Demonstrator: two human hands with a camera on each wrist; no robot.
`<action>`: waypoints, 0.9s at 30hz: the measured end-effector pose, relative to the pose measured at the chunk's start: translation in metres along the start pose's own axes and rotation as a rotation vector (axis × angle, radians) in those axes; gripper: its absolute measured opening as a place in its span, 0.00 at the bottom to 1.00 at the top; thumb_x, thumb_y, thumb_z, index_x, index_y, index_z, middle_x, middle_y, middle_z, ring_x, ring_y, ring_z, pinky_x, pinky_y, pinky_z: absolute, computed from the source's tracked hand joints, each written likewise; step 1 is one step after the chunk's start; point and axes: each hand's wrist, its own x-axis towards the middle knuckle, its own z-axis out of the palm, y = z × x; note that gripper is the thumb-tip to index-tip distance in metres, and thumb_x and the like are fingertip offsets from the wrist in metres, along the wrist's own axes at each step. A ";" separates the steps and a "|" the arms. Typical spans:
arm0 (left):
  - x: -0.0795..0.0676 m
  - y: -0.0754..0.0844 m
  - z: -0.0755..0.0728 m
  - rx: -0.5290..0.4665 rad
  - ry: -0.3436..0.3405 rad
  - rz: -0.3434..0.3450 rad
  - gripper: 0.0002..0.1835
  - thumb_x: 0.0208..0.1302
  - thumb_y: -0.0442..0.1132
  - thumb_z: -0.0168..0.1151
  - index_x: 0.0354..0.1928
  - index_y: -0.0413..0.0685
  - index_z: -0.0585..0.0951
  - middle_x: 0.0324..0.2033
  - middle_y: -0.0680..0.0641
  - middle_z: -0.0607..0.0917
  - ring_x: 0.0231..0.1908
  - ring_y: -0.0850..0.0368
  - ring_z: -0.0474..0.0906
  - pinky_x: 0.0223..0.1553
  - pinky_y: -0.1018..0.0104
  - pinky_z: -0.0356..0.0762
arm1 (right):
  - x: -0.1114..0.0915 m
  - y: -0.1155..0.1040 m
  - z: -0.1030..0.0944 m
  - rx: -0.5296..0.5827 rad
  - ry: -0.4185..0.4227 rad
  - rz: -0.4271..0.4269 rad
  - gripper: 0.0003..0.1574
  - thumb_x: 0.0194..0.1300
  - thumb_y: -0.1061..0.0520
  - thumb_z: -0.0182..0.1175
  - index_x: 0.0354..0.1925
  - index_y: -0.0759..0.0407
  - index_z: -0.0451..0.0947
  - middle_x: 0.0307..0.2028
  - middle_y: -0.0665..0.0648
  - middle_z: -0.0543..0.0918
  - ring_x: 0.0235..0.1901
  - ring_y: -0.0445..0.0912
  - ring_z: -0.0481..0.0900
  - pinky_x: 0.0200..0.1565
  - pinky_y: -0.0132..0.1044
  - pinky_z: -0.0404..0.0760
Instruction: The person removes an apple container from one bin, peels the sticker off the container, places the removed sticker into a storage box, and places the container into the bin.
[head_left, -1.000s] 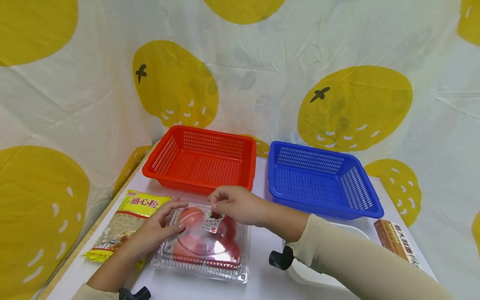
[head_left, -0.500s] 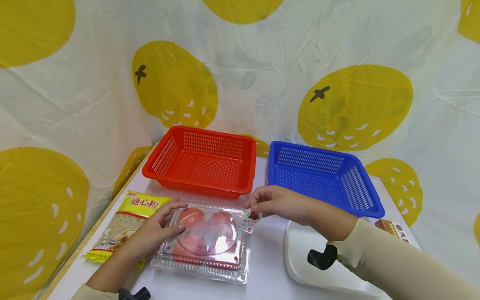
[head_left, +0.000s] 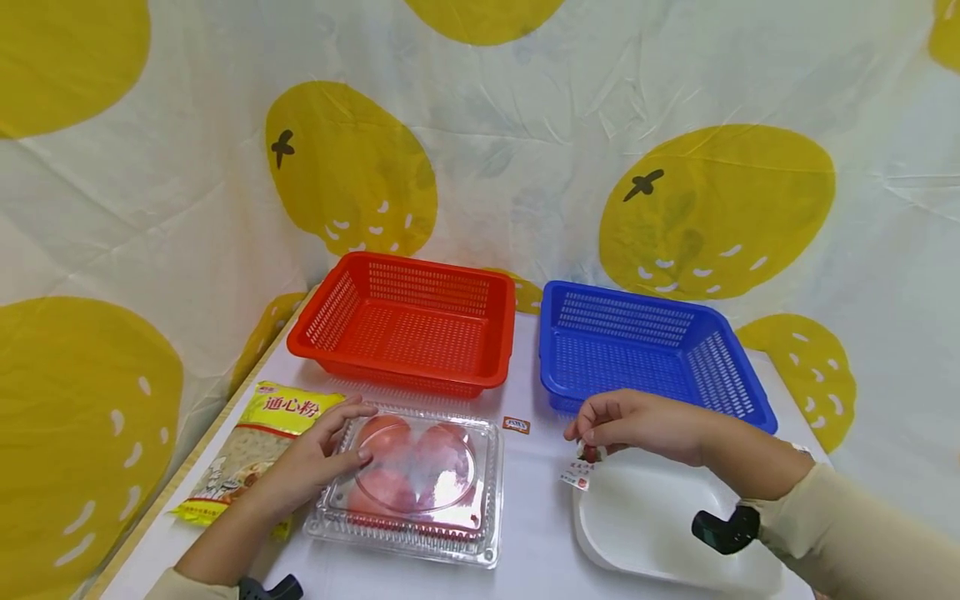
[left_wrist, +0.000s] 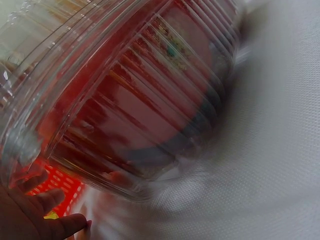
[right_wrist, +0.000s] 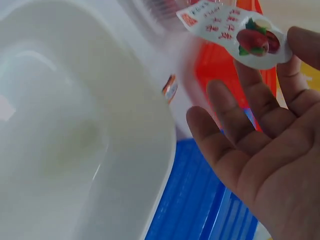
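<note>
A clear plastic clamshell box (head_left: 492,483) of round red fruit sits on the white table. My left hand (head_left: 318,454) rests on its left side, thumb on the lid and fingers along the far left edge. In the left wrist view the fingers (left_wrist: 62,226) are spread beside the ribbed wall of the box. To the right, my right hand (head_left: 637,427) pinches a paper label (head_left: 577,475) between thumb and index finger, above the far left rim of the white tub (head_left: 637,508). The label (right_wrist: 227,26) has a picture of red fruit; the other fingers are loosely extended.
A yellow-topped bag of macaroni (head_left: 247,454) lies under and left of my left forearm. Behind stand a red basket (head_left: 397,371) and a blue basket (head_left: 561,398). A small orange-and-white sticker (head_left: 517,425) lies on the table between the box and my right hand.
My right hand has pulled the label off the lid and carried it right, to above the white tub's edge. The small sticker on the table came into sight. My left hand has stayed in place.
</note>
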 end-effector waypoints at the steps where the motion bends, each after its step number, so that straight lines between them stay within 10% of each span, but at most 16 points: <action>1: 0.000 0.000 0.000 -0.001 -0.001 -0.003 0.32 0.71 0.48 0.72 0.74 0.61 0.73 0.85 0.42 0.48 0.81 0.26 0.44 0.73 0.25 0.56 | -0.004 0.005 -0.004 0.006 -0.013 0.004 0.10 0.81 0.57 0.57 0.46 0.65 0.80 0.60 0.61 0.84 0.56 0.55 0.82 0.61 0.48 0.81; 9: -0.001 0.002 -0.001 0.008 -0.004 -0.023 0.32 0.71 0.48 0.73 0.74 0.64 0.73 0.84 0.43 0.51 0.78 0.26 0.54 0.66 0.39 0.77 | -0.020 0.052 -0.025 0.080 -0.172 0.038 0.13 0.79 0.62 0.55 0.46 0.76 0.75 0.56 0.66 0.83 0.47 0.53 0.85 0.55 0.41 0.83; 22: 0.000 0.003 0.001 0.043 -0.010 -0.025 0.31 0.72 0.49 0.72 0.74 0.67 0.73 0.83 0.46 0.56 0.74 0.25 0.62 0.60 0.43 0.81 | -0.019 0.102 -0.023 0.174 -0.236 0.162 0.11 0.80 0.63 0.55 0.50 0.73 0.77 0.54 0.68 0.86 0.51 0.55 0.82 0.54 0.46 0.81; 27: -0.002 0.004 0.000 0.068 0.001 -0.019 0.31 0.72 0.50 0.72 0.74 0.68 0.73 0.83 0.45 0.57 0.76 0.26 0.58 0.69 0.29 0.68 | -0.015 0.111 -0.018 0.155 -0.243 0.206 0.10 0.79 0.63 0.56 0.51 0.70 0.79 0.50 0.63 0.86 0.51 0.53 0.81 0.54 0.46 0.81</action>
